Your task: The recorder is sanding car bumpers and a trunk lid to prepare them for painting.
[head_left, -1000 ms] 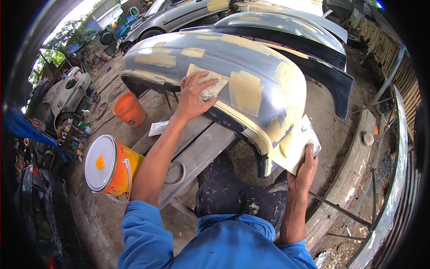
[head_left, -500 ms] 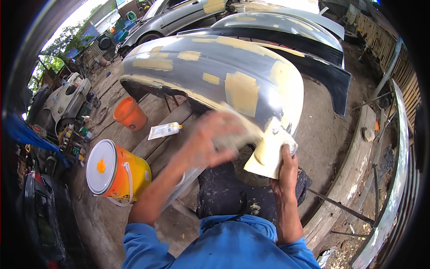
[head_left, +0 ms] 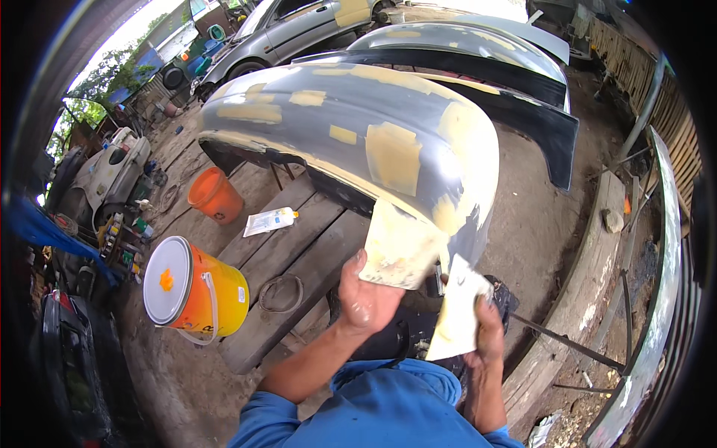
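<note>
My left hand [head_left: 367,299] grips a stiff cream spreader card [head_left: 399,250] by its lower edge | right hand [head_left: 484,328] pinches another thin, light card [head_left: 457,313] | both below the filler-patched bumper [head_left: 358,127] over the bench [head_left: 299,239].

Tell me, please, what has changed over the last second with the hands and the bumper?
The left hand left the top of the bumper, where it pressed a sheet, and came down toward the person; it now holds a filler-smeared sheet at the bumper's lower corner. The right hand kept its own sheet but drew it in slightly. The bumper, bucket, tube and bench stayed put.
</note>
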A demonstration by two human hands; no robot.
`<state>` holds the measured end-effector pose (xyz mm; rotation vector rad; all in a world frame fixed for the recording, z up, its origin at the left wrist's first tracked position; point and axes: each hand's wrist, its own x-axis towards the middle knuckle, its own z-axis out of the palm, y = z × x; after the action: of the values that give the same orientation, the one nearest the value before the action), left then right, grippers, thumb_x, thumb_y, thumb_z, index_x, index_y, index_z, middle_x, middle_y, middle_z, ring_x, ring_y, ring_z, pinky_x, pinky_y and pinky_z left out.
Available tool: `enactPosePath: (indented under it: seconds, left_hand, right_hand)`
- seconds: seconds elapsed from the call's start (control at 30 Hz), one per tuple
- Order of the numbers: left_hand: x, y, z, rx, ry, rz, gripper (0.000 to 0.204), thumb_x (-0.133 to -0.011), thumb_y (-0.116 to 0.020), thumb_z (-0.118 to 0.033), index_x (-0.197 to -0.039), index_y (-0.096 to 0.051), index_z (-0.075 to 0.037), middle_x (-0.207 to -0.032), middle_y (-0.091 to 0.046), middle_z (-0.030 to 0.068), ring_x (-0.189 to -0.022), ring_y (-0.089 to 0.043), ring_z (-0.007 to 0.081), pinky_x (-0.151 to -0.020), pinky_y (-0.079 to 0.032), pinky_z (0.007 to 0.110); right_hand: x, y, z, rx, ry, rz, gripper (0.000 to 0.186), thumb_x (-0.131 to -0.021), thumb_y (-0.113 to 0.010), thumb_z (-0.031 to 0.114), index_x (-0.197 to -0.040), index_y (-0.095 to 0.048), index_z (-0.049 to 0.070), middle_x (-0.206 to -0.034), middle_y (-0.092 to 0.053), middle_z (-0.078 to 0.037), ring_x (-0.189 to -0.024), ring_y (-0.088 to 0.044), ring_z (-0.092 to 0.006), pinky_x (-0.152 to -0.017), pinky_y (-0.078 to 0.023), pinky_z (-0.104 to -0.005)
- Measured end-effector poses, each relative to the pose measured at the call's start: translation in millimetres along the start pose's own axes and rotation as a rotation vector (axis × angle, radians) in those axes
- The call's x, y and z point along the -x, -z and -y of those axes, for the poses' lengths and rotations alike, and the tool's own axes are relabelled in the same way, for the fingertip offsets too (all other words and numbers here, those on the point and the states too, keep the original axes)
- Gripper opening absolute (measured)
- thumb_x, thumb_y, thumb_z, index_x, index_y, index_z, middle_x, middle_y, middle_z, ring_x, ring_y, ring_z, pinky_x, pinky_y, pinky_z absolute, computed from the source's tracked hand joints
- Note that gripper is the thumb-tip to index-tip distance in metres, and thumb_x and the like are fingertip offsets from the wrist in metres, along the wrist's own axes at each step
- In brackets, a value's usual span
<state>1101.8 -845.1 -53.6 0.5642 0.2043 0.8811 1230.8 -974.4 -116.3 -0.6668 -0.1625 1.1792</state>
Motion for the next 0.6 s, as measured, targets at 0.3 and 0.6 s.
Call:
enactPosePath:
  seconds: [0.3, 0.6]
  left_hand:
    - [-26.5, 42.5, 22.5, -0.764, -0.132, 0.139, 0.053, -0.098, -0.026, -0.036, -0.125, -0.049, 0.002, -0.124, -0.055, 0.0137, -0.116, -0.051, 0.0247, -0.101, -0.036, 0.037]
    - [-156.6, 102.7, -148.6, -2.687, -0.39, -0.455, 0.046, -0.092, -0.039, -0.032, -0.115, -0.056, 0.004, -0.124, -0.052, 0.0223, -0.121, -0.045, 0.0365, -0.102, -0.032, 0.051]
  right_hand:
    - [21.8, 8.3, -2.5, 0.134, 0.126, -0.143, 0.036, -0.096, -0.048, 0.024, -0.118, -0.051, -0.004, -0.102, -0.064, -0.013, -0.08, -0.067, -0.019, -0.07, -0.055, -0.0303]
    - [40.2, 40.7, 38.7, 0.179, 0.334, -0.235, 0.037, -0.096, -0.048, 0.026, -0.118, -0.05, -0.003, -0.099, -0.065, -0.011, -0.076, -0.066, -0.0162, -0.065, -0.054, -0.0274]
